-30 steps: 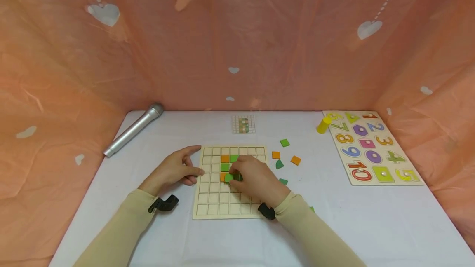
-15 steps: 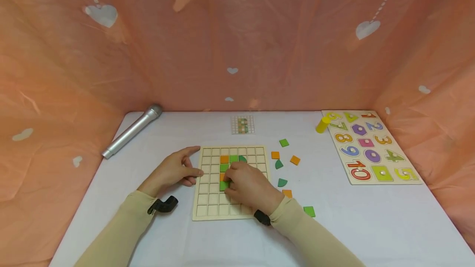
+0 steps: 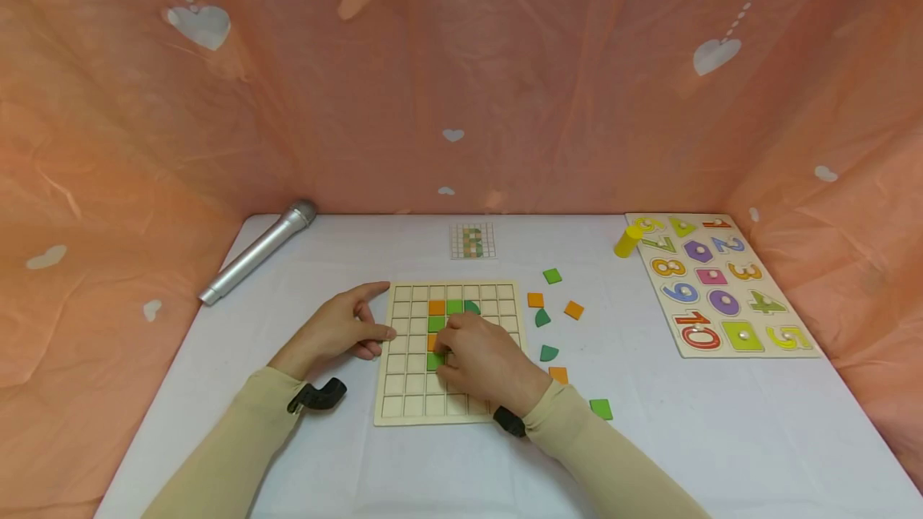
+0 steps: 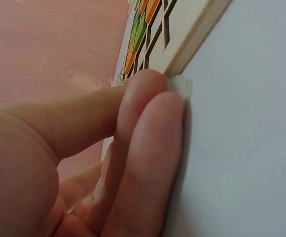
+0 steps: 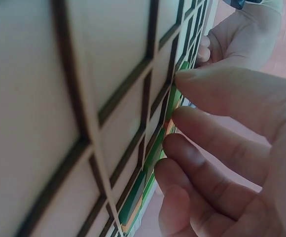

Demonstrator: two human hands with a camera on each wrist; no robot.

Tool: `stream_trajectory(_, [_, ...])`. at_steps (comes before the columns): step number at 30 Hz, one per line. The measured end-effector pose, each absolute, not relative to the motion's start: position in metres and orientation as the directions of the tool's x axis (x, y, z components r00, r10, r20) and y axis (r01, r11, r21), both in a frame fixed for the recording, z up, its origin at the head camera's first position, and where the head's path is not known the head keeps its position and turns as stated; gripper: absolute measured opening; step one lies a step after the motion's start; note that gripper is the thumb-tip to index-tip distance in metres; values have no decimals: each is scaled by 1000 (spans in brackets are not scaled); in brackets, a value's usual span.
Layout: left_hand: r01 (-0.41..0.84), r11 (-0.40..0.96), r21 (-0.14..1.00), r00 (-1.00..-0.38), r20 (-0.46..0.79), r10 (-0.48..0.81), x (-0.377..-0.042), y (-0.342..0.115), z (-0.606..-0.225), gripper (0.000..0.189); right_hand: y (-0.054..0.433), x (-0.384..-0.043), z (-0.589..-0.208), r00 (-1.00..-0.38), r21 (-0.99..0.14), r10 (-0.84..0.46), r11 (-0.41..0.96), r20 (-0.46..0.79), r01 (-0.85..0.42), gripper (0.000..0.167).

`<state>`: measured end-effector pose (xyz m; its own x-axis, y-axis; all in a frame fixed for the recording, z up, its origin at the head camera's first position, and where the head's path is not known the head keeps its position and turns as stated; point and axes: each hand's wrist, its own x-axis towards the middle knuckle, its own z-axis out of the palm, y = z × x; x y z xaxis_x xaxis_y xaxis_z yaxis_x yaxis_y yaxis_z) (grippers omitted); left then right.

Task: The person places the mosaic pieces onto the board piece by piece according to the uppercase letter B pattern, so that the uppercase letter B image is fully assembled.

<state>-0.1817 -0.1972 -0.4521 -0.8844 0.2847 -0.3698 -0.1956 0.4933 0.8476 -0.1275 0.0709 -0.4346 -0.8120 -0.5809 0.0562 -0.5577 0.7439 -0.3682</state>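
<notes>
A wooden grid board point(image 3: 414, 384) lies in front of me. My left hand point(image 3: 337, 330) rests at its left edge, index finger stretched to the far corner and thumb on the rim; in the left wrist view, fingertips point(image 4: 170, 106) touch its side. My right hand point(image 3: 490, 360) is over the middle of the board, thumb and index finger at a light green square tile point(image 3: 434, 362) in a cell. Above this tile sit an orange tile point(image 3: 432, 341), a green tile point(image 3: 436, 324) and another orange tile point(image 3: 436, 307). The right hand hides several cells.
Loose orange, green and dark green pieces point(image 3: 549, 353) lie right of the board. A pattern card point(image 3: 457, 243) lies behind it. A silver microphone point(image 3: 259, 253) is at the back left. A yellow cylinder point(image 3: 628, 242) stands beside a number puzzle point(image 3: 694, 279) on the right.
The light green tile has come down toward me into the cell below the lower orange tile, with my right hand following. My left hand has stayed put.
</notes>
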Motion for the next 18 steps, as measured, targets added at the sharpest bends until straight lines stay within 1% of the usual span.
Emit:
stream_trajectory(5, [-198,505,840,-885,-374,276,-181,-196,-451,94,73,-129,-435,-809,-373,-585,738,62,-562,8])
stream_trajectory(8, [-198,508,838,-886,-375,273,-182,-196,-451,94,77,-131,-433,-818,-391,-572,742,55,-545,8])
stream_trajectory(13, [-198,509,838,-886,-375,272,-182,-195,-452,95,100,-140,-424,-865,-424,-499,776,41,-468,13])
stream_trajectory(18, [-206,506,838,-886,-379,266,-182,-195,-452,94,144,-151,-421,-922,-455,-384,814,45,-361,15])
